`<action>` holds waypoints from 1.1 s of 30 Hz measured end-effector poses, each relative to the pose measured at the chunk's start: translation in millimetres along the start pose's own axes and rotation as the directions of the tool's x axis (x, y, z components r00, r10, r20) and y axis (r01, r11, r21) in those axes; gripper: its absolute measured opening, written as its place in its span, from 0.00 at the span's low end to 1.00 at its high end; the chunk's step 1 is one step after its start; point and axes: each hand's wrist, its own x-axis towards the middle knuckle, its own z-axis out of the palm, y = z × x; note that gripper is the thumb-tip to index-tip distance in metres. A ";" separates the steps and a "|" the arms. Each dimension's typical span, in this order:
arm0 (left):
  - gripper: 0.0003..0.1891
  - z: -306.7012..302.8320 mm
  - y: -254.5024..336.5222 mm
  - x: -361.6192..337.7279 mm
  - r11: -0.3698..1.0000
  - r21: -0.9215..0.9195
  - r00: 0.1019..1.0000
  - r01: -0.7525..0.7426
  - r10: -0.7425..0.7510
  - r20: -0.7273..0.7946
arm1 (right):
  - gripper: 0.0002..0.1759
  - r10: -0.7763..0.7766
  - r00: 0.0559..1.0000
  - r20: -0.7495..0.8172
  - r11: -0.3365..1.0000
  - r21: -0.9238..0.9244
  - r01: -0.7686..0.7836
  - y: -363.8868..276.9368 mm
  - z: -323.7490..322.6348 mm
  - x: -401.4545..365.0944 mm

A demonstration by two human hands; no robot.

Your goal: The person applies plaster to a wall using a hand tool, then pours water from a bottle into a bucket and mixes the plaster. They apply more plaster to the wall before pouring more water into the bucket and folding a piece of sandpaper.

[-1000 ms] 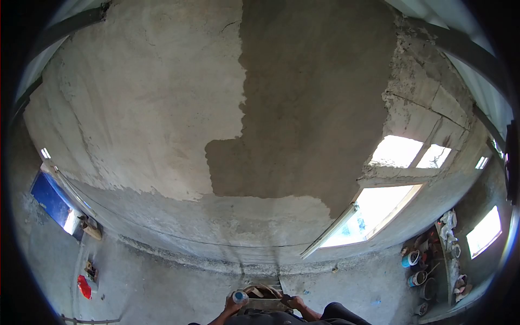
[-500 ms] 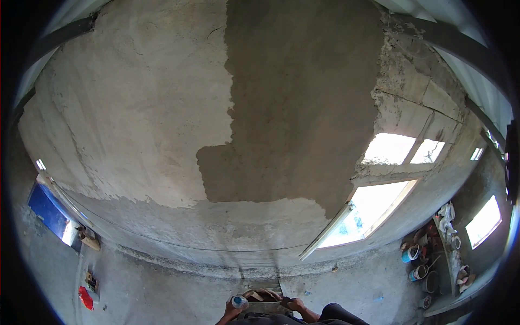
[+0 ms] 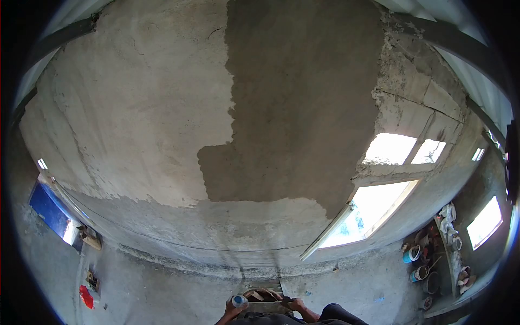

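At the bottom centre, my left hand (image 3: pixel 231 311) is wrapped round a bluish plastic bottle (image 3: pixel 239 301), seen from above. Beside it is a round container (image 3: pixel 278 297) with a brownish rim; light, flat pieces lie in it, too small to name. At that container's right side, my right hand (image 3: pixel 296 305) is closed over something dark that I cannot make out. In front rises a wall with a large patch of darker, damp-looking plaster (image 3: pixel 292 108), bordered on the left by paler, dry plaster (image 3: pixel 146 108).
A slanted window opening (image 3: pixel 374 211) breaks the wall at right. Several buckets (image 3: pixel 418 272) stand beside a cluttered shelf (image 3: pixel 452 254). A red bag (image 3: pixel 85 297) lies on the floor at left, below a blue door panel (image 3: pixel 50 208). A thin cable crosses the lower wall.
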 end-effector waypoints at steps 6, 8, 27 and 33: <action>0.27 4.2 -22.7 9.2 0.998 0.045 0.998 -0.034 0.031 0.052 | 0.23 -0.001 0.999 -0.045 1.000 -0.032 0.000 5.0 6.1 7.7; 0.27 4.5 -21.1 8.4 0.999 0.038 0.999 0.021 -0.022 0.047 | 0.23 -0.016 1.000 -0.022 1.000 0.009 0.016 9.8 8.8 11.5; 0.26 1.7 -14.8 4.7 1.000 0.030 1.000 0.005 -0.006 0.021 | 0.22 -0.004 0.997 -0.071 1.000 -0.018 0.003 -4.2 1.0 3.9; 0.25 -0.4 -19.6 12.1 0.976 0.199 0.991 0.087 -0.104 0.080 | 0.25 0.026 0.999 -0.029 0.999 -0.030 -0.027 5.6 8.1 12.8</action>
